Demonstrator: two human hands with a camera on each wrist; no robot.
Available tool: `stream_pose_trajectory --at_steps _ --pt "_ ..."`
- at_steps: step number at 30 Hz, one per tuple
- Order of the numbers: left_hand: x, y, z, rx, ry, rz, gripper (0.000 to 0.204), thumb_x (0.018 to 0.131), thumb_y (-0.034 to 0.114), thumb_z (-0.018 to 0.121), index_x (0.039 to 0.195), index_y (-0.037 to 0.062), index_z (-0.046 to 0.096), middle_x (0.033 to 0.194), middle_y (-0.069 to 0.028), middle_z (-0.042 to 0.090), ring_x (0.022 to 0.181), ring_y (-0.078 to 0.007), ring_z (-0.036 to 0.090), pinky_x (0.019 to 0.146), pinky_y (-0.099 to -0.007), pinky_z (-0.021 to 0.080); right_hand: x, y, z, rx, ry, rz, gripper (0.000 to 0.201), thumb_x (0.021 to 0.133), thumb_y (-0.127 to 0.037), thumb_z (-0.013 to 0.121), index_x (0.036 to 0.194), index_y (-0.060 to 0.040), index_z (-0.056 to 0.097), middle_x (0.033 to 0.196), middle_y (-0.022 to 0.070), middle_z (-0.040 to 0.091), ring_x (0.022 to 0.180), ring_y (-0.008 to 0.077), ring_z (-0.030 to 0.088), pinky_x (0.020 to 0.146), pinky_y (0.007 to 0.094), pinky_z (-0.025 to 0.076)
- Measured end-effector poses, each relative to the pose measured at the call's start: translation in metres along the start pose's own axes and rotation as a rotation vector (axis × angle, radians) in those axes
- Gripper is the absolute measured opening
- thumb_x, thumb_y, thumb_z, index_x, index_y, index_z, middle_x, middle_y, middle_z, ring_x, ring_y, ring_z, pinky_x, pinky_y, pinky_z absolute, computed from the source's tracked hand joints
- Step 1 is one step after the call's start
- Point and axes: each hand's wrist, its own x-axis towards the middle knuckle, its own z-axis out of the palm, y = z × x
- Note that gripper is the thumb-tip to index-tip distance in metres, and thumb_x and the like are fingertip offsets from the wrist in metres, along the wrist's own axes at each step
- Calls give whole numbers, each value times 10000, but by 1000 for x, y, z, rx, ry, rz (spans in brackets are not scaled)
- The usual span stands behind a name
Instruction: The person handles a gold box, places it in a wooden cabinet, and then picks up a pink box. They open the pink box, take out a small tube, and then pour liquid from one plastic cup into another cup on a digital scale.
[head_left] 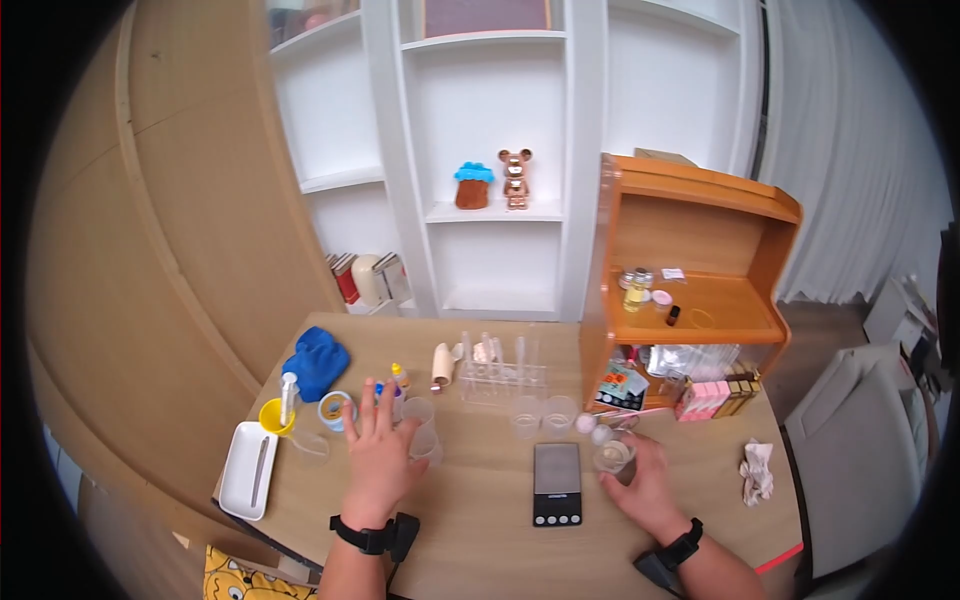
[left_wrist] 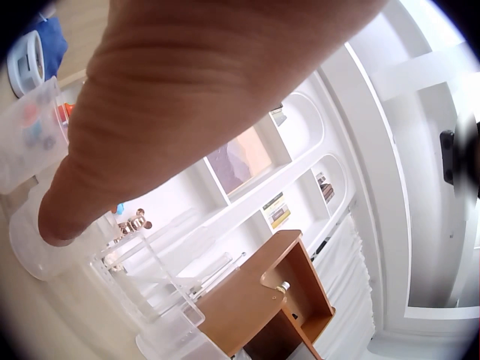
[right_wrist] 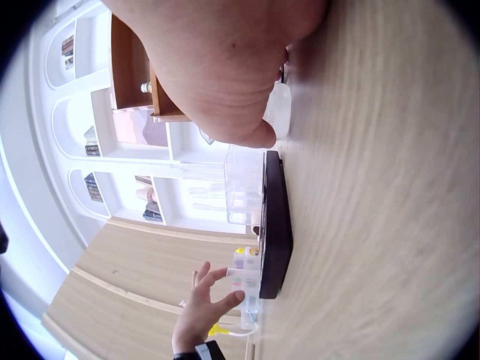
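My left hand (head_left: 378, 455) is spread above the table with its fingers straight, its thumb beside the clear plastic cups (head_left: 424, 440). Just past its fingertips stands a small bottle with a yellow cap (head_left: 399, 373). In the left wrist view the thumb overlaps one translucent cup (left_wrist: 30, 240). On the other side, my right hand (head_left: 645, 490) holds a small clear cup (head_left: 612, 456) between thumb and fingers, low at the tabletop. A black digital scale (head_left: 557, 508) with a bare grey plate lies between the hands.
Behind the scale are two clear cups (head_left: 558, 415) and a rack of test tubes (head_left: 505, 378). Left lie a white tray (head_left: 240, 475), a yellow cup (head_left: 275, 415), a tape roll (head_left: 336, 410) and a blue cloth (head_left: 318, 362). A wooden shelf (head_left: 700, 200) and crumpled tissue (head_left: 757, 472) are right.
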Motion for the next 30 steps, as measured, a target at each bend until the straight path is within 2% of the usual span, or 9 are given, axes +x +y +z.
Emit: stream_pose_trajectory --at_steps 7,12,18,22,24,25,27,28,30 --pt "0 0 -1 15 -32 -1 626 645 264 976 1233 172 780 1691 -168 412 1634 -410 255 1296 -682 177 -3 1 4 6 12 -7 684 817 -220 857 1397 -24 553 1376 210 614 1313 422 543 1135 540 408" --pt "-4 9 -1 -24 -54 -4 750 659 279 965 1367 212 727 1696 -177 394 1638 -427 231 1302 -666 179 -1 -6 -1 0 6 14 681 818 -224 854 1397 -22 556 1373 208 615 1309 422 542 1139 537 402" --pt "-1 12 -11 -32 -65 85 752 638 217 971 1350 273 737 1688 -167 397 1617 -449 261 1302 -665 174 0 -9 -3 9 1 4 665 833 -242 845 1395 -28 560 1365 196 620 1304 416 545 1135 530 406" --pt "7 12 -14 -13 -86 125 680 644 217 970 1288 236 750 1699 -166 381 1628 -458 235 1304 -672 156 -1 -10 -5 4 -2 18 650 840 -248 840 1390 -38 567 1359 197 622 1304 419 547 1128 527 412" --pt "6 23 -27 -64 -53 108 676 664 214 970 1289 182 714 1646 -171 461 1597 -434 302 1291 -610 237 0 -10 -7 1 -1 46 646 840 -250 841 1387 -41 570 1355 197 623 1304 420 547 1125 527 414" --pt "7 30 -34 -66 -60 125 676 664 214 970 1289 182 714 1646 -171 461 1597 -434 302 1291 -610 237 0 -10 -6 8 5 33 642 840 -253 843 1384 -42 573 1351 199 624 1304 420 548 1119 527 419" --pt "8 49 -44 -475 -133 139 634 724 211 941 1293 111 679 1454 -145 620 1454 -394 490 1209 -539 345 -1 -10 -5 13 7 25 639 840 -256 845 1380 -44 577 1347 201 625 1304 420 549 1113 528 425" --pt "7 58 -36 -478 -136 140 634 724 211 941 1293 111 679 1454 -145 620 1454 -394 490 1209 -539 345 -1 -10 -5 17 9 22 640 837 -260 848 1377 -45 580 1343 201 625 1302 419 550 1109 527 428" --pt "7 81 -12 -658 -85 248 635 780 209 907 1347 96 645 1285 -128 693 1301 -360 600 1129 -486 411 -1 -8 -4 19 13 13 642 834 -265 851 1375 -46 583 1338 201 626 1300 418 552 1105 526 432"
